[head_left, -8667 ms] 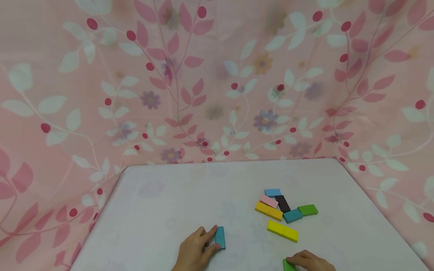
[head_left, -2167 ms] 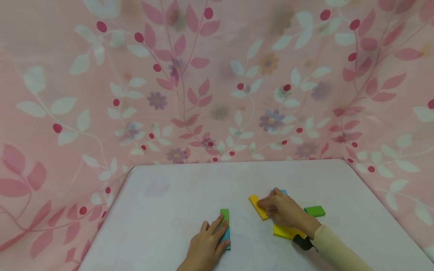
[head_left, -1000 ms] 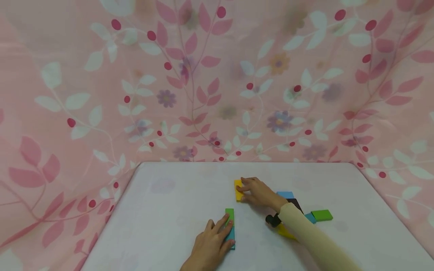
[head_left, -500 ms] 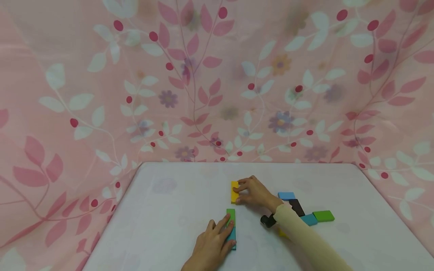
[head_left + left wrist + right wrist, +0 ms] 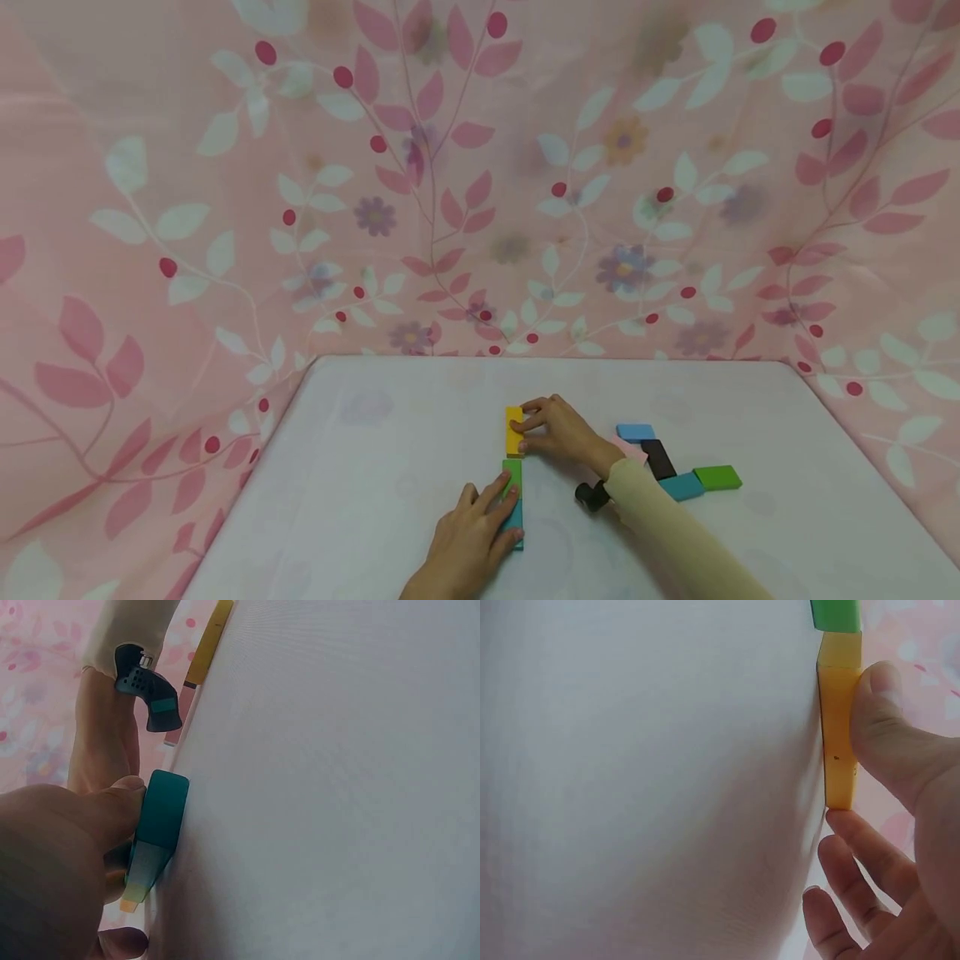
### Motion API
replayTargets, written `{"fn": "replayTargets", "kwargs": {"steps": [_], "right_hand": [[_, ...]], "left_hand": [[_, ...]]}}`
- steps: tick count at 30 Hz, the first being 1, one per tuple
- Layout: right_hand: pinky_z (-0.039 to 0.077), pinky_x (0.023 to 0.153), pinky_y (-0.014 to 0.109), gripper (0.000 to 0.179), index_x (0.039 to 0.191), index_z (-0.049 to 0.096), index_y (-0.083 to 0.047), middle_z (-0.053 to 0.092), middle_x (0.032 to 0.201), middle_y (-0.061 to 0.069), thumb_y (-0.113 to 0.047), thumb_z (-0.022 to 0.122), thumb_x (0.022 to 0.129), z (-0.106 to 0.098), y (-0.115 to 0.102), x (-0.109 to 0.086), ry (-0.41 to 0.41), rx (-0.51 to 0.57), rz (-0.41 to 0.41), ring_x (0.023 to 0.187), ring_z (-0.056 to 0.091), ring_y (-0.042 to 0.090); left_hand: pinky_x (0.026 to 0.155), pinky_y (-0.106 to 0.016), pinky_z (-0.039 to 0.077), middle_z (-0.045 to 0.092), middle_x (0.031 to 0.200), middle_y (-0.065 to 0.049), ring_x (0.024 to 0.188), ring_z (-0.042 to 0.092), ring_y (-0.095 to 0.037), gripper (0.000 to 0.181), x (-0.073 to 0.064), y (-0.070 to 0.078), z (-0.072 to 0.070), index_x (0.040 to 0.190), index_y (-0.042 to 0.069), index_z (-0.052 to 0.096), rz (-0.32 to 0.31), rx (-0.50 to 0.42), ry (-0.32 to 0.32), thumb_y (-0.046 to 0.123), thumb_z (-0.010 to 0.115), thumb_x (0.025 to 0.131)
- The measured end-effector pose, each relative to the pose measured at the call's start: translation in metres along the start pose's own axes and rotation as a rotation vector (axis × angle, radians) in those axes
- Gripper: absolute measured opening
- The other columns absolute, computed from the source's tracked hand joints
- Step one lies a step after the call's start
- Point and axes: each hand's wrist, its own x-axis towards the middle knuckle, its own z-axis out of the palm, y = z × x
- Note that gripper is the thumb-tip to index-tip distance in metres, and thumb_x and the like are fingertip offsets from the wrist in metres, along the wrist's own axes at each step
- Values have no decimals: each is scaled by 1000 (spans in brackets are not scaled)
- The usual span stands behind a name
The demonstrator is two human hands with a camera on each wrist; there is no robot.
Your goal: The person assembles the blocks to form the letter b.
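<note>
In the head view, a teal block (image 5: 512,521) and a green block (image 5: 513,468) lie end to end in a line on the white tabletop. My left hand (image 5: 465,537) rests on this pair, two fingers on the green block and the thumb at the teal block's near end. Just beyond the green block, my right hand (image 5: 566,433) pinches a yellow-orange block (image 5: 513,431) by its ends between thumb and fingers. Its near end stands close to the green block's far end, in line with it. The right wrist view shows the thumb (image 5: 877,712) by that end.
To the right lie a blue block (image 5: 636,432), a pink block (image 5: 628,450), a black block (image 5: 658,459), another teal block (image 5: 681,487) and another green block (image 5: 717,477). My right sleeve (image 5: 675,533) crosses in front of them. A pink floral cloth (image 5: 480,167) hangs behind the table.
The green block came against the teal block under my left hand. My right hand took the yellow-orange block from the right-hand group, turned it and brought it left and nearer to the green one.
</note>
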Motion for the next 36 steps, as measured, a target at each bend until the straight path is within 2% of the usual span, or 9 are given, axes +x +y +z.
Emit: {"fn": "replayTargets", "kwargs": {"steps": [12,20,29,32,36], "right_hand": [[50,104,49,39,126,80,-23,67,144,9,-37,85,90,3,-7,-2,19,-21,-21,118,59,26],[49,107,55,41,130,77,-19,66,146,15,-34,83,93,2,-8,-7,16,-15,-25,121,60,33],[49,103,53,44,134,75,-20,63,150,16,-37,81,94,5,-4,-10,-13,6,-43,117,59,29],[47,109,59,43,135,74,-18,60,152,20,-35,79,96,3,-2,-11,-21,53,-79,126,61,36],[45,112,64,42,138,72,-14,54,157,23,-30,76,99,-7,5,-17,-28,154,-100,142,53,46]], "left_hand": [[55,-17,32,47,167,3,89,37,-7,55,6,-3,2,152,23,61,6,7,18,52,60,105],[56,-17,32,46,167,2,89,36,-8,57,7,-1,1,153,22,60,3,-7,8,52,60,105],[55,-17,32,45,168,2,88,35,-7,57,5,0,2,153,22,59,-10,-13,-6,52,59,105],[55,-16,32,45,167,1,87,34,-7,57,4,0,2,153,21,60,-11,-12,-5,52,60,105],[56,-16,31,46,167,2,87,35,-7,57,3,0,2,152,21,60,-18,2,0,52,61,105]]}}
